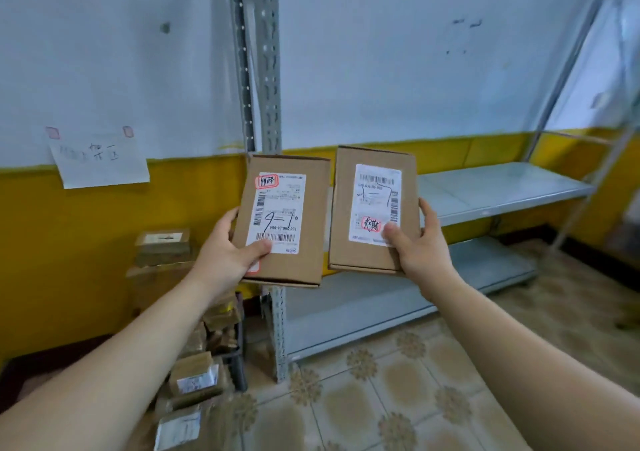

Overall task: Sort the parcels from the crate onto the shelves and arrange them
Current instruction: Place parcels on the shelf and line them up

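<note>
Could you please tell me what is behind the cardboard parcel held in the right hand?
Around the brown cardboard parcel in the right hand, the grey metal shelf boards and yellow wall band show behind it. The stretch directly behind it is covered.

I am standing in what is looking like a small parcel depot or courier stockroom. Grey slotted-steel shelving is filling the view from 12 to 3 o'clock, its punched upright post rising at 12. The left parcel and the right parcel that I am holding up at the centre are plain cardboard boxes, each carrying a white shipping label with barcodes and a red stamp. At 7 o'clock more labelled parcels are lying heaped in and beside a dark crate. At 10 o'clock a handwritten paper note is hanging taped to the white-and-yellow wall.
</note>
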### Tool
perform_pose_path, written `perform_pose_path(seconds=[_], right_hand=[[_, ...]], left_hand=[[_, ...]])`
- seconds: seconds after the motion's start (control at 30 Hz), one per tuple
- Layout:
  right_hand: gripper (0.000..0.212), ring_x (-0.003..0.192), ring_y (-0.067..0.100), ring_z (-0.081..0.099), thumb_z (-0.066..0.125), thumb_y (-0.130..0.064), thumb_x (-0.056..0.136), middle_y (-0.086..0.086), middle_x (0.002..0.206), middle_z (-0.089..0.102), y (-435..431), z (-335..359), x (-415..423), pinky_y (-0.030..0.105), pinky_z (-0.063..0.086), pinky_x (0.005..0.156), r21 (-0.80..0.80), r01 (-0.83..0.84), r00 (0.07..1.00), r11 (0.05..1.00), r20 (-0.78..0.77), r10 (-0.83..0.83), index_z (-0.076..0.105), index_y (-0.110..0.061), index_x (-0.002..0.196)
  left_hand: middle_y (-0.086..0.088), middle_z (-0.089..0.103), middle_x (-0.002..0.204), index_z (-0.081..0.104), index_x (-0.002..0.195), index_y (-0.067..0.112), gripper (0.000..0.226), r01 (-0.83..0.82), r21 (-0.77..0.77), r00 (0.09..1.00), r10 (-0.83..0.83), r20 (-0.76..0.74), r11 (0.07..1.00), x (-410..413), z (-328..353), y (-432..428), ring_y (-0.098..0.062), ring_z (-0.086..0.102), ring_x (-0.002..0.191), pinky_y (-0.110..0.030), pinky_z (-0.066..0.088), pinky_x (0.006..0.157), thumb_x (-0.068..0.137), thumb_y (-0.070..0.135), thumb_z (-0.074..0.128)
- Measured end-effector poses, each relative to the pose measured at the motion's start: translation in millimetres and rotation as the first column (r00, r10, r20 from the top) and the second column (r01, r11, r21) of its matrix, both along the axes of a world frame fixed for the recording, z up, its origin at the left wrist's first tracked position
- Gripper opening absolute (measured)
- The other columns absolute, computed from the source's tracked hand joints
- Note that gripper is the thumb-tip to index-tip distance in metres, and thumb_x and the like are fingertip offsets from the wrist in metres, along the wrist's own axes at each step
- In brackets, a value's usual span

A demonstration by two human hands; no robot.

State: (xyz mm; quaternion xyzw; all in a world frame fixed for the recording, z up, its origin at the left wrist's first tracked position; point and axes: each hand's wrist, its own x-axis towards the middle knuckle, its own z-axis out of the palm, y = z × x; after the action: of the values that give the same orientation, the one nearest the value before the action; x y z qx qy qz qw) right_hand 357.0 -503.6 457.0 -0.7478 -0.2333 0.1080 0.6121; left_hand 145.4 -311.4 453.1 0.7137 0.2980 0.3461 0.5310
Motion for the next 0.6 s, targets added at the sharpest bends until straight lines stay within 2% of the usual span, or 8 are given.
perform_pose_path(seconds=[0.1,0.2,0.3,0.37,0.43,0.53,0.6], right_hand=[[0.077,0.106,0.014,0.059,0.072,-0.03,0.09,-0.011,0.118,0.058,-67.7,4.0,38.5,0.036,0.05,0.094,-0.02,0.084,0.994,0.996,0.07,-0.082,0.028,-0.029,0.153],[0.077,0.115,0.015,0.056,0.072,-0.03,0.09,-0.007,0.133,0.056,-121.2,1.4,72.0,0.039,0.045,0.104,-0.023,0.167,0.983,0.986,0.078,-0.165,0.027,-0.028,0.153],[0.08,0.118,0.018,0.057,0.072,-0.031,0.089,-0.007,0.136,0.057,-157.5,-1.5,99.4,0.047,0.045,0.107,-0.016,0.236,0.97,0.972,0.058,-0.235,0.025,-0.032,0.153],[0.081,0.117,0.016,0.056,0.071,-0.03,0.091,-0.011,0.131,0.055,-173.0,-1.8,117.9,0.044,0.044,0.107,-0.025,0.265,0.963,0.964,0.064,-0.263,0.021,-0.034,0.155],[0.083,0.114,0.013,0.052,0.069,-0.03,0.092,-0.015,0.125,0.05,-181.1,-3.5,137.1,0.039,0.042,0.105,-0.032,0.288,0.956,0.957,0.07,-0.285,0.017,-0.035,0.156],[0.082,0.11,0.012,0.053,0.068,-0.03,0.093,-0.017,0.123,0.049,-178.6,-10.3,171.2,0.036,0.043,0.099,-0.04,0.313,0.948,0.949,0.072,-0.31,0.016,-0.038,0.156],[0.081,0.099,0.009,0.057,0.067,-0.03,0.093,-0.017,0.121,0.05,-168.2,-12.4,197.7,0.031,0.048,0.087,-0.044,0.317,0.947,0.947,0.059,-0.314,0.017,-0.041,0.155]], left_hand=[[0.005,0.062,0.11,0.035,0.144,0.02,0.075,0.052,0.008,0.999,-0.052,0.012,0.999,56.4,-1.9,-48.6,-0.014,0.064,0.1,-0.019,0.051,0.071,0.081,0.012,0.076],[-0.002,0.062,0.121,0.035,0.146,0.02,0.076,0.121,0.019,0.993,-0.121,0.006,0.993,106.8,-4.1,-86.5,-0.009,0.064,0.095,-0.016,0.052,0.069,0.082,0.013,0.076],[-0.004,0.061,0.124,0.033,0.147,0.023,0.082,0.162,0.005,0.987,-0.162,-0.016,0.987,148.8,-6.8,-112.6,-0.019,0.065,0.102,-0.035,0.054,0.085,0.08,0.018,0.079],[-0.004,0.061,0.124,0.033,0.146,0.027,0.087,0.185,-0.005,0.982,-0.185,-0.032,0.983,174.4,-8.1,-120.7,-0.023,0.065,0.104,-0.045,0.054,0.091,0.075,0.024,0.083],[-0.005,0.061,0.124,0.034,0.146,0.027,0.084,0.199,-0.001,0.979,-0.199,-0.043,0.98,201.3,-8.9,-123.5,-0.024,0.065,0.104,-0.05,0.053,0.093,0.076,0.021,0.082],[-0.004,0.062,0.119,0.037,0.144,0.027,0.078,0.223,0.002,0.974,-0.223,-0.037,0.975,240.9,-11.1,-120.4,-0.024,0.065,0.102,-0.047,0.053,0.092,0.079,0.015,0.079],[-0.002,0.063,0.116,0.04,0.142,0.027,0.073,0.242,-0.007,0.97,-0.242,-0.033,0.97,269.2,-13.6,-112.4,-0.022,0.065,0.1,-0.042,0.054,0.089,0.081,0.012,0.077]])
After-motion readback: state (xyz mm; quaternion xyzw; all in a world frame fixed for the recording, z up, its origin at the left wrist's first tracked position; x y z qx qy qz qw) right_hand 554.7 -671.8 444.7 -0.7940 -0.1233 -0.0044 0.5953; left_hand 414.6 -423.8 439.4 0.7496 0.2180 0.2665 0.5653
